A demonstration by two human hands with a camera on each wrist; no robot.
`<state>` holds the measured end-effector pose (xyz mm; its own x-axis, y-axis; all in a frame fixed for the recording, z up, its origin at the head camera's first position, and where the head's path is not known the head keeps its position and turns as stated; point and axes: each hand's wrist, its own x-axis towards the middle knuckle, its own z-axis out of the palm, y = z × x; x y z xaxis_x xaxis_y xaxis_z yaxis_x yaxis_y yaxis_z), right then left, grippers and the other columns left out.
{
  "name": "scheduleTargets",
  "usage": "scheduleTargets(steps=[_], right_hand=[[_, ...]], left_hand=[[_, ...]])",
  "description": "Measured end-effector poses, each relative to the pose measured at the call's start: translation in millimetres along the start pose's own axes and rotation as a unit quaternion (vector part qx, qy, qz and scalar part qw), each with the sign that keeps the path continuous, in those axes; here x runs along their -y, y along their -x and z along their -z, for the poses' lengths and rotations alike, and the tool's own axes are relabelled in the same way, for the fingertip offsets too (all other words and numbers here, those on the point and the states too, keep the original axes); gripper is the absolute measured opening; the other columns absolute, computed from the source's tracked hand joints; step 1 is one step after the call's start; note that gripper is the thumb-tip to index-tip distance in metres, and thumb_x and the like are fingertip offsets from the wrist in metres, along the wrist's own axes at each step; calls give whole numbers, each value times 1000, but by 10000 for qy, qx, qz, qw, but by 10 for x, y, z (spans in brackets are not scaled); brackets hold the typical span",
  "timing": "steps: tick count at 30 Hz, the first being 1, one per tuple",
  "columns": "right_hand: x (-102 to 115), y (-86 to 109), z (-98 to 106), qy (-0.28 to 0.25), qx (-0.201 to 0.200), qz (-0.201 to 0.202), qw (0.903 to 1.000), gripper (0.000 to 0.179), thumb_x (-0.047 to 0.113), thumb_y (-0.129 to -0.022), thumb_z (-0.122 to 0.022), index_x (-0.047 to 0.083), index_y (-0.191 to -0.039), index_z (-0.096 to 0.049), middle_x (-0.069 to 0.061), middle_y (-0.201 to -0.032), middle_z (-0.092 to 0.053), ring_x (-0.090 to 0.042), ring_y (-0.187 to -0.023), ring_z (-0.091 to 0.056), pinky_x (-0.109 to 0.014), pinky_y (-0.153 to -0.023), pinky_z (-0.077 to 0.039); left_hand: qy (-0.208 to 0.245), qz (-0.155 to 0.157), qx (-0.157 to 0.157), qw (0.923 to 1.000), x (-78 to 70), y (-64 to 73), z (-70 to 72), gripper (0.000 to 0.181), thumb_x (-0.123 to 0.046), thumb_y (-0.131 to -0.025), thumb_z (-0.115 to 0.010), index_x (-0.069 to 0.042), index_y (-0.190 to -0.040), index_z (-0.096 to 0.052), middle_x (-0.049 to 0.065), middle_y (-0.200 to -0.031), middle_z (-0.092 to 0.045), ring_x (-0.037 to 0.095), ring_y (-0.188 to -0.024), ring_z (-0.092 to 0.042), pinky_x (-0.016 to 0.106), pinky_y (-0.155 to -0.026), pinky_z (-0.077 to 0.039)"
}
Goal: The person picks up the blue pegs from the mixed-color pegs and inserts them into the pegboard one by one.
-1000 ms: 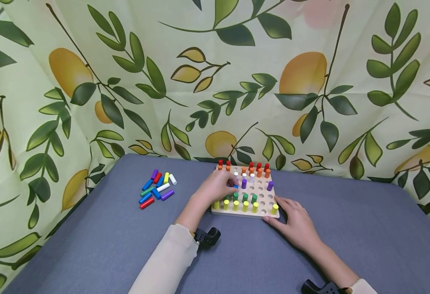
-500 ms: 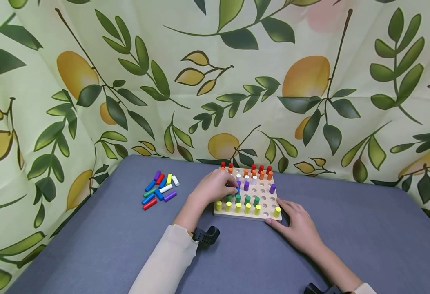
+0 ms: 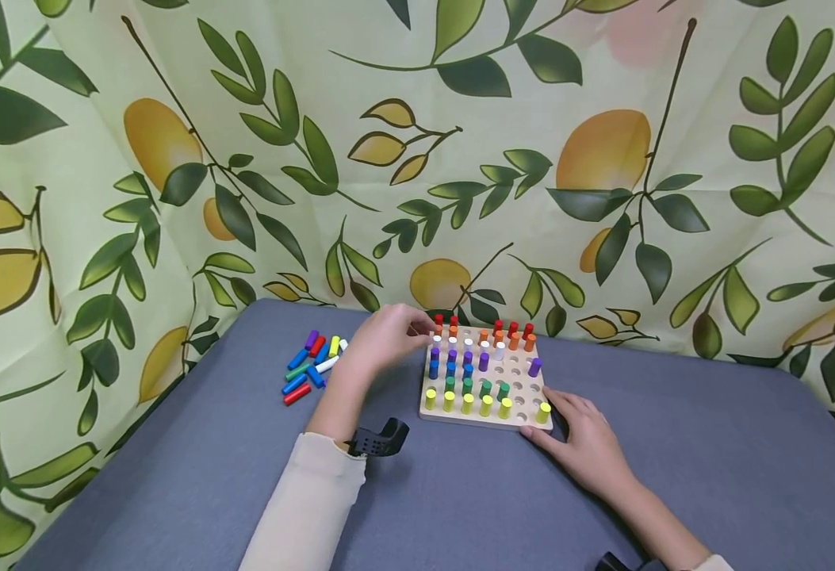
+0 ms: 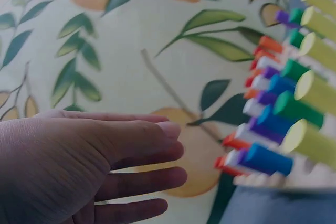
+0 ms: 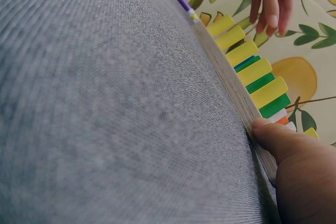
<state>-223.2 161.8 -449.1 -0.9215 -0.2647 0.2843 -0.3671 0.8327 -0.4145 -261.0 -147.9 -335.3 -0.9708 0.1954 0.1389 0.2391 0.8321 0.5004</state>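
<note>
Grip, left hand: nothing held, fingers loosely extended, tips raised just beside the left edge of the wooden board and apart from its pegs. Grip, right hand: spread about the board's near right corner, thumb against the near edge, fingers along the right side (how hard they press cannot be told).

Method, as judged: peg handling here calls for one steady hand on the board and one light pinch. Each peg is best taken near its top and lowered upright over its hole, with the fingertips lifted straight up afterwards. Dense rows at the left end leave little finger room, so a sideways exit could tip a neighbour. From the loose pegs, those at the edge of the heap should come away most easily.

Condition of board: pale wood, lying flat on the grey-blue table in front of the person, holes in straight rows. From far to near stand red pegs, orange pegs, white pegs, purple pegs, blue pegs, green pegs and yellow pegs. Blue shows three, grouped at the left end. Yellow shows five, then a vacant hole, then one more at the right. Loose pegs of mixed colours lie on the table left of the board, some hidden behind the left hand.
</note>
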Motion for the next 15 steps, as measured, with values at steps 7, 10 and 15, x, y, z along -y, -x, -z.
scheduleTargets(steps=[7,10,15], right_hand=[[13,2,11,16,42,-19,10000,82,58,-88,-70,-1,-142,-55,-25,-137,-60,-44,-127,-53,-65,-102,-43],[18,4,14,41,53,-16,10000,82,58,-88,-70,-2,-142,-55,-25,-137,-60,-45,-127,-53,-66,-101,-43],[13,5,6,36,38,6,10000,82,58,-88,-70,-2,-142,-55,-25,-137,-60,-45,-127,-53,-65,-101,-43]], left_hand=[[-163,366,-373,9985,238,115,230,21,-17,-94,-72,-12,-114,-76,5,-104,-77,20,-97,-70,40,-89,-58],[-203,412,-513,9976,352,164,314,21,-16,-94,-72,-11,-114,-76,6,-104,-77,22,-97,-71,42,-87,-57],[-136,495,-612,9968,525,230,419,21,-14,-94,-71,-9,-114,-76,9,-106,-77,24,-100,-72,43,-88,-56]])
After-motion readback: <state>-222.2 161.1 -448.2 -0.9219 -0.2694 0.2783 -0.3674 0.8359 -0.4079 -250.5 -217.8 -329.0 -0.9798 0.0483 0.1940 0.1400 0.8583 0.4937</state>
